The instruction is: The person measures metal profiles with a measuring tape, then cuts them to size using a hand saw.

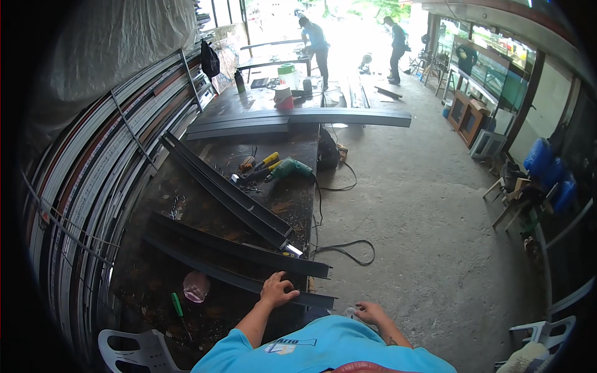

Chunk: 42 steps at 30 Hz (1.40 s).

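My left hand [278,290] lies on the nearest dark metal profile [233,280], its fingers curled over the profile close to the right end. A second dark metal profile [249,250] runs alongside, just beyond it. My right hand [368,312] is off the table edge, right of the profile's end and near my shirt. Its fingers are bent together by a small whitish thing [351,312] that is too small to name. Left of my left hand, a green-handled screwdriver [178,305] and a round pinkish dish [196,286] are on the table.
A green power drill [289,168] and yellow-handled tools [268,158] lie mid-table [249,196]. More dark profiles [348,117] cross the far part. Its cord [351,242] loops onto the floor. Stacked profile lengths [81,205] line the left. Two people [316,43] are farther off.
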Available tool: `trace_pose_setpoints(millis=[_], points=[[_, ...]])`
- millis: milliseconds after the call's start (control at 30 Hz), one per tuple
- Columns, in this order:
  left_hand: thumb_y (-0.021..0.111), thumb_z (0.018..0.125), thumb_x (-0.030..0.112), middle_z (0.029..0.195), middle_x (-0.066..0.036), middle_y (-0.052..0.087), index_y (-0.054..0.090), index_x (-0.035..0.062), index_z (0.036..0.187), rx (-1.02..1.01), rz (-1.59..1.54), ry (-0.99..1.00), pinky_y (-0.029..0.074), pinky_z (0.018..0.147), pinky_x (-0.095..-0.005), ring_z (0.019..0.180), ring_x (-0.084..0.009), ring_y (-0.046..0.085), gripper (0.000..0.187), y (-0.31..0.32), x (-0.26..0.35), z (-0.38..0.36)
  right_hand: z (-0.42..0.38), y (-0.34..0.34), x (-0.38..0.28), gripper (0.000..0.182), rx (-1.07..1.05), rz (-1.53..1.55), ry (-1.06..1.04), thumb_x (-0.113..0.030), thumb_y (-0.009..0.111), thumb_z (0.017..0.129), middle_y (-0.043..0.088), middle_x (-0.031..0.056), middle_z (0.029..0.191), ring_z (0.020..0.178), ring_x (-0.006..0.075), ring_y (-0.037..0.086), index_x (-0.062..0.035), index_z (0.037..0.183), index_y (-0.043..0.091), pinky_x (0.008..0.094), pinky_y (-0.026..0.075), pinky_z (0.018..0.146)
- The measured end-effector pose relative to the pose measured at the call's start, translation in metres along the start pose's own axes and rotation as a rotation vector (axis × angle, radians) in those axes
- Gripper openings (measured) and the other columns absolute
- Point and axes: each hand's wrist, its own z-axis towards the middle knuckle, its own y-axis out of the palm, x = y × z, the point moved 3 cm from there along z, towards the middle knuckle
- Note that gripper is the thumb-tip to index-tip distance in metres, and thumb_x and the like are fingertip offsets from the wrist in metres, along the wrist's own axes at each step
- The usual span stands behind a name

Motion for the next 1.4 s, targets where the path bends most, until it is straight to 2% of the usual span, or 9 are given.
trace_pose_setpoints(millis=[1133, 1333, 1400], points=[[0.070, 0.077, 0.057, 0.147, -0.013, 0.044, 0.076, 0.0229, 0.095, 0.026, -0.018, -0.009, 0.028, 0.115, -0.0469, 0.141, -0.0322, 0.034, 0.039, 0.001, -0.002, 0.001, 0.001, -0.002, -0.009, 0.050, -0.015, -0.004, -0.010, -0.035, 0.064, 0.084, 0.065, 0.0163, 0.122, 0.113, 0.0333, 0.062, -0.0115, 0.129, 0.062, 0.0405, 0.048, 0.098], [0.070, 0.076, 0.057, 0.147, -0.012, 0.043, 0.076, 0.0228, 0.096, 0.011, 0.015, -0.019, 0.028, 0.115, -0.0461, 0.140, -0.0320, 0.035, 0.040, -0.003, 0.001, 0.000, 0.004, 0.001, -0.002, 0.055, -0.036, -0.004, -0.006, -0.038, 0.065, 0.082, 0.065, 0.0181, 0.123, 0.114, 0.0352, 0.061, -0.0111, 0.131, 0.060, 0.0416, 0.047, 0.099], [0.070, 0.076, 0.057, 0.147, -0.012, 0.043, 0.076, 0.0228, 0.096, 0.008, 0.007, -0.017, 0.029, 0.114, -0.0463, 0.140, -0.0320, 0.034, 0.040, -0.001, -0.001, -0.001, -0.001, -0.005, -0.009, 0.056, -0.093, -0.223, -0.135, -0.037, 0.065, 0.081, 0.064, 0.0186, 0.122, 0.114, 0.0362, 0.060, -0.0118, 0.130, 0.060, 0.0429, 0.048, 0.097]])
